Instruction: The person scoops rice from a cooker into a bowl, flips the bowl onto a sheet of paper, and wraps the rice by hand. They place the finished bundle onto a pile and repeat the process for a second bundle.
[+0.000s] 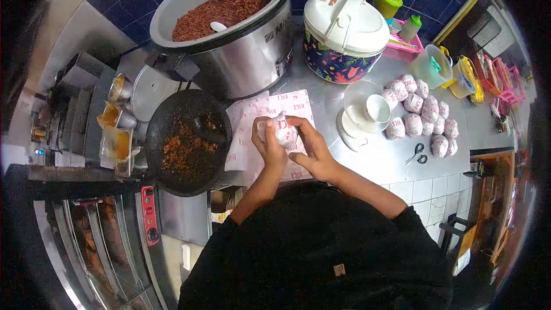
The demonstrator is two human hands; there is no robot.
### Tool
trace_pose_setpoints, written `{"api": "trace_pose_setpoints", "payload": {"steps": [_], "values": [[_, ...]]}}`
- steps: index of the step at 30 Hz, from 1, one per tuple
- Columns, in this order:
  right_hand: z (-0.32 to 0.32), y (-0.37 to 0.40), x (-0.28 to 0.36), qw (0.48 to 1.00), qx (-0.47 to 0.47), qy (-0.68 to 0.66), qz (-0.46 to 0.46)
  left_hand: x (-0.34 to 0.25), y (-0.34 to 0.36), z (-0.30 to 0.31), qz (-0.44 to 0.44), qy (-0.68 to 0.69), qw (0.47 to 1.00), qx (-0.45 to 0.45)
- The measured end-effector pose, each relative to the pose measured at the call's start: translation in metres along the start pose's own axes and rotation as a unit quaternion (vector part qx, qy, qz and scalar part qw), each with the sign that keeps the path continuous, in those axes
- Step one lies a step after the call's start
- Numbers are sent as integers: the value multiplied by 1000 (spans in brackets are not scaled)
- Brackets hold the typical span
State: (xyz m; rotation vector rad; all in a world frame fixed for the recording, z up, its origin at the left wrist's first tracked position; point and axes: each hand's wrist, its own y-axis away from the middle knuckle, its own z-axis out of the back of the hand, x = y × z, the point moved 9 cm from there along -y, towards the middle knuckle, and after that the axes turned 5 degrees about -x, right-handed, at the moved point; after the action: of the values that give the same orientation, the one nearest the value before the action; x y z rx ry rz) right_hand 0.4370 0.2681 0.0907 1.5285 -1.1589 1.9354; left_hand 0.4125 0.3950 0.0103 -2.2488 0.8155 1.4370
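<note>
Between my two hands is a round paper-wrapped rice ball [283, 131], its white wrapper printed with red "RICE" lettering. My left hand [270, 143] is closed around its left side. On the other side, the fingers and thumb of my right hand [313, 149] curve around it. Below it lie sheets of printed wrapping paper [298, 103] on the steel counter. Several finished wrapped rice balls [413, 103] are piled to the right. Left of my hands sits a black pan [215, 132] with browned, crumbly food in it.
A large steel rice cooker [235, 66] full of reddish rice stands at the back left. Beside it is a flowered container with a white lid [344, 20]. A clear bowl [356, 100] holding a white cup [378, 108] rests on a scale [350, 135]. Scissors [417, 154] lie at right.
</note>
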Motion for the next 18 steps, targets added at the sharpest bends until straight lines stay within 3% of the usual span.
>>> {"api": "trace_pose_setpoints", "payload": {"steps": [1, 2, 4, 5, 8, 12, 14, 16, 17, 18], "values": [[-3, 0, 2, 999, 4, -23, -24, -14, 6, -7, -60, -32, 998, 16], [-3, 0, 5, 999, 0, -22, -24, -17, 10, -14, -58, -33, 998, 20], [0, 2, -1, 989, -24, -102, -106, -44, 20, -38, -137, -46, 987, 71], [2, 0, 5, 984, -22, -138, -113, -68, 29, -51, -221, -148, 961, 78], [10, 0, 9, 990, -47, -105, -86, -64, 28, -60, -267, -151, 949, 77], [36, 2, 1, 988, -82, -78, -108, -38, 44, -76, -135, -60, 973, 178], [56, 2, -4, 988, -93, 18, -120, -36, 44, -81, -87, -69, 969, 222], [83, 12, -19, 957, -142, -130, -217, -53, 57, -101, -223, -270, 870, 346], [99, 18, -22, 934, -167, -207, -240, -57, 54, -97, -298, -343, 814, 361], [125, 23, -20, 919, -217, -233, -233, -61, 44, -87, -323, -448, 771, 318]]}}
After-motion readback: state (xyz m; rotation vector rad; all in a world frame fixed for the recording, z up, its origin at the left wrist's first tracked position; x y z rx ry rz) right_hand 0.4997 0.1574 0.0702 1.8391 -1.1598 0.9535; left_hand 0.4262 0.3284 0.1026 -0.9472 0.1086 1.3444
